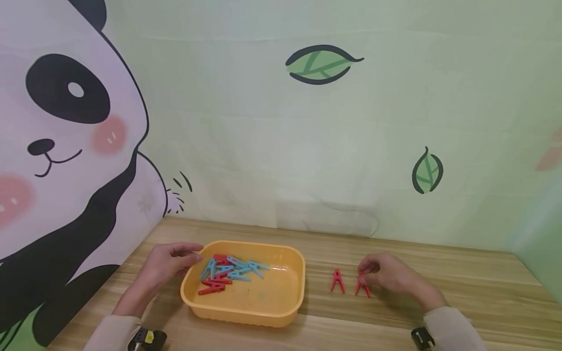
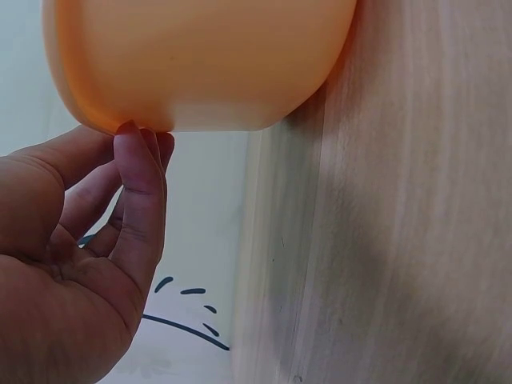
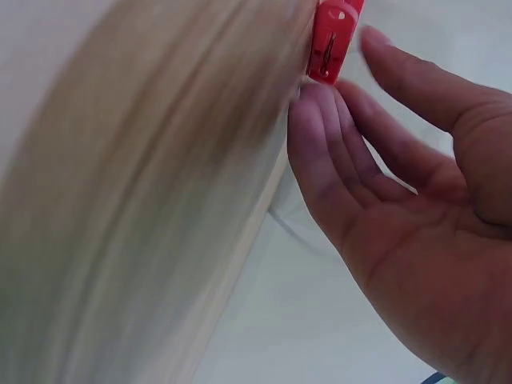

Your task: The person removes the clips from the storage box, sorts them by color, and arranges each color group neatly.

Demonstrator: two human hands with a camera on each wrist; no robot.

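In the head view my left hand (image 1: 169, 258) is at the left rim of a yellow plastic basket (image 1: 263, 319), its fingers and thumb pinching the edge. The left wrist view shows those fingertips (image 2: 144, 156) against the basket's wall. Red clothespins (image 1: 212, 289) and blue clothespins (image 1: 239, 276) lie in the basket, mostly on its left side. Right of it, one red clothespin (image 1: 337, 281) lies on the table. My right hand (image 1: 386, 273) touches another red clothespin (image 3: 332, 40) beside that one; in the right wrist view the thumb stands apart from it.
The wooden table (image 1: 333, 326) meets a pale green backdrop (image 1: 246, 146) with printed leaves behind. A large printed panda (image 1: 66, 97) fills the left side. Dark wrist devices (image 1: 149, 337) sit at both sleeves.
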